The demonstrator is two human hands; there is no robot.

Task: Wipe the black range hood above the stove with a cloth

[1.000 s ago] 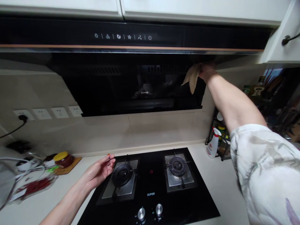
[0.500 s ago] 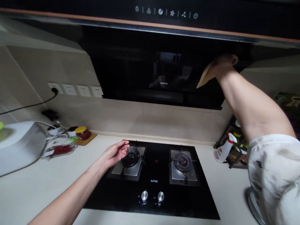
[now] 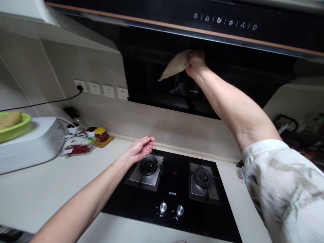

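Note:
My right hand (image 3: 196,62) is closed on a beige cloth (image 3: 176,65), pressing it against the black glass panel of the range hood (image 3: 157,84). The cloth's loose end spreads out to the left of the fingers. My left hand (image 3: 141,148) hovers above the left burner (image 3: 148,166) of the black gas hob (image 3: 174,184). Its fingers are loosely curled and partly open, with nothing visible in them. Along the hood's upper front edge runs a row of touch symbols (image 3: 219,20).
On the left counter (image 3: 32,189) stand a white appliance (image 3: 32,145) with a green bowl (image 3: 22,126), a yellow-lidded jar (image 3: 101,135) and a clear pack of red food (image 3: 78,149). A black cord (image 3: 45,104) reaches a wall socket. My right sleeve partly hides a white bottle (image 3: 240,174).
My right hand has moved the cloth leftward across the hood panel. The camera view has shifted, showing more of the left side. My left hand stays over the left burner.

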